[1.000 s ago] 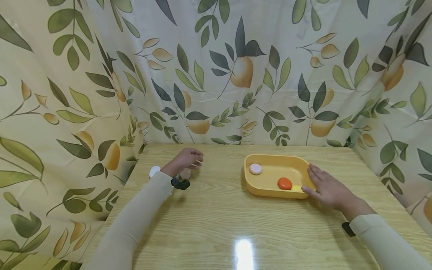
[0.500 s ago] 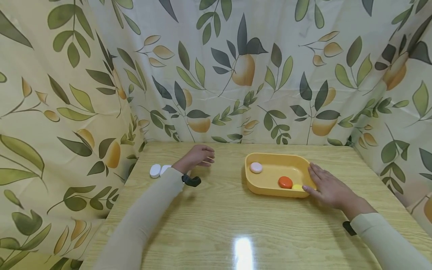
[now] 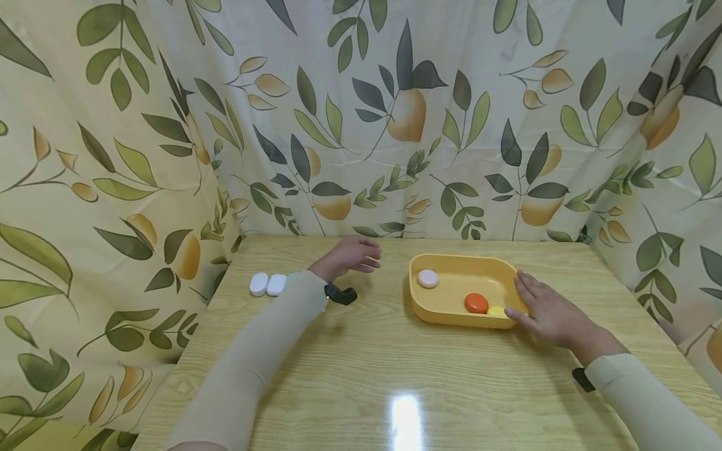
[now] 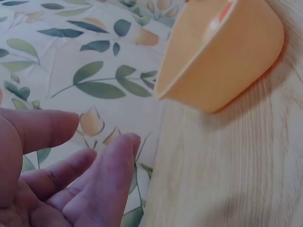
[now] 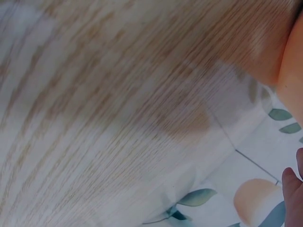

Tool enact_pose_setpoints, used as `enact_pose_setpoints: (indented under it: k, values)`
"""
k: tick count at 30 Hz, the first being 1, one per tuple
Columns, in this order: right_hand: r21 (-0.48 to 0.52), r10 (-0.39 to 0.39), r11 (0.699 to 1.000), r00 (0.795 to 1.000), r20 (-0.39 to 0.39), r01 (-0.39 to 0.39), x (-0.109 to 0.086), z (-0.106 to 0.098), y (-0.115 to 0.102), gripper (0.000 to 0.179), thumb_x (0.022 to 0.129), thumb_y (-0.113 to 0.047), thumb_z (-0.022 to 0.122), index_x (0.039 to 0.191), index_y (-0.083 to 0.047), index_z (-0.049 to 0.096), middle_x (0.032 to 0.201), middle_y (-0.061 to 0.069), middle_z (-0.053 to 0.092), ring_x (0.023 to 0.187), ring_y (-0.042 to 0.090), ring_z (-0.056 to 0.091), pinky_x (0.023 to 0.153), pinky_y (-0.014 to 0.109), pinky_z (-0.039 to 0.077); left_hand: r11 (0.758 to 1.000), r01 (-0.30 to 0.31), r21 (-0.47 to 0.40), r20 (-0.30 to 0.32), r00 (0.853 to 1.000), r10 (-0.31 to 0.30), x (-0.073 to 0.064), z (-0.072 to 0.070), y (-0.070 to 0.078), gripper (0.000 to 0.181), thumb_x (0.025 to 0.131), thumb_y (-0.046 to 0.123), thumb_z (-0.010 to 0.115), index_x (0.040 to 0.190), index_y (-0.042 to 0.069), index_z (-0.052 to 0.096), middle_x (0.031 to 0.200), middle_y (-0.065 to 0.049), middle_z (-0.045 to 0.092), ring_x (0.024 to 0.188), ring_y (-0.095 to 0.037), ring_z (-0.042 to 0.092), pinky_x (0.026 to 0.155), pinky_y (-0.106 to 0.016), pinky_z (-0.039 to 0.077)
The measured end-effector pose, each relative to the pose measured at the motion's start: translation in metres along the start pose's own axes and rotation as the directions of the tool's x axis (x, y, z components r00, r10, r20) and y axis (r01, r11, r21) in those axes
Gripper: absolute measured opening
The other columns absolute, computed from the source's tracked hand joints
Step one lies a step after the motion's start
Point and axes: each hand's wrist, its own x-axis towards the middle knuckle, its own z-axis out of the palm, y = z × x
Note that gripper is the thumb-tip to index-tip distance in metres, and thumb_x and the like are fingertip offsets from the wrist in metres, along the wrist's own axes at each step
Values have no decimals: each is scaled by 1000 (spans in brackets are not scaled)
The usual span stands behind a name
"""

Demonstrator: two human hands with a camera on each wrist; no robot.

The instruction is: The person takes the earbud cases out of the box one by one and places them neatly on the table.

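My left hand [image 3: 351,257] hovers over the table left of the yellow tray [image 3: 451,318], its fingers loosely bent. Between thumb and fingers [image 4: 113,175] nothing shows in the left wrist view. Against the tray's right end rests my right hand [image 3: 549,311], fingers fairly straight, thumb at the near rim. A pale pink disc [image 3: 427,279], a red-orange disc [image 3: 476,304] and a partly hidden yellow piece [image 3: 496,311] lie inside the tray. The right wrist view catches only fingertips [image 5: 292,184] and a bit of the tray [image 5: 291,85].
Two white rounded pieces [image 3: 267,284] lie at the table's left, behind my left forearm. A pale greenish piece [image 3: 292,278] is mostly hidden by the sleeve. Patterned curtain [image 3: 389,156] borders the wooden table [image 3: 350,369] at the back and sides.
My left hand has moved right toward the tray, uncovering the white pieces on the left. The right hand and the tray stay in place.
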Motion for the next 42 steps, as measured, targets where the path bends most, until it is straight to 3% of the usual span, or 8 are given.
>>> enact_pose_setpoints:
  k: [10,18,21,25,30,37,41,42]
  values:
    - [9,15,1000,1000,8,-16,-3,-3,1,86,101,-52,42,148,14,15,155,31,11,141,47,13,116,54,6,1000,11,24,6,1000,-11,15,26,15,31,97,11,61,123,-4,58,114,-20,64,92,-27,69,75,-34,58]
    - [11,19,1000,1000,-1,-19,-5,-5,0,86,101,-52,43,148,14,16,155,31,12,141,47,15,115,56,10,998,30,59,61,998,-34,26,58,27,28,96,9,62,121,-5,60,121,-20,62,100,-33,66,73,-34,58]
    - [15,20,1000,1000,4,-20,-3,-4,-2,86,100,-53,42,148,14,16,156,30,12,141,47,14,114,57,12,996,46,72,74,996,-52,29,67,27,29,95,8,64,120,-6,59,122,-23,61,105,-36,64,72,-34,58]
    - [22,34,999,999,20,-35,-1,-4,-4,88,100,-55,40,149,13,15,156,29,11,142,46,12,114,58,12,994,63,88,61,996,-68,32,76,23,29,93,7,67,117,-5,60,111,-20,63,105,-38,63,71,-35,59]
    - [28,40,999,999,19,-40,-2,-3,-3,87,100,-55,41,148,13,15,156,29,10,142,46,12,114,57,12,991,42,128,45,998,-48,39,87,21,26,92,9,69,113,-5,62,111,-20,62,104,-38,63,69,-34,59]
    - [22,36,999,999,12,-36,-3,-1,0,87,100,-55,40,149,13,14,157,29,9,142,46,13,114,57,12,991,76,109,45,996,-81,41,102,26,35,88,10,73,115,-6,59,119,-17,58,119,-43,52,81,-40,57]
    - [22,36,999,999,13,-36,-2,0,0,88,100,-56,40,149,12,15,157,28,10,142,46,13,114,58,13,986,94,138,76,992,-105,37,111,29,48,89,15,73,127,-7,53,136,-16,50,127,-46,43,90,-45,52]
    - [19,37,999,999,13,-37,-1,0,0,88,100,-56,40,149,12,15,157,28,10,142,46,13,113,58,14,984,89,151,86,991,-103,37,113,29,39,89,16,73,116,-8,57,126,-15,56,120,-42,50,91,-46,51]
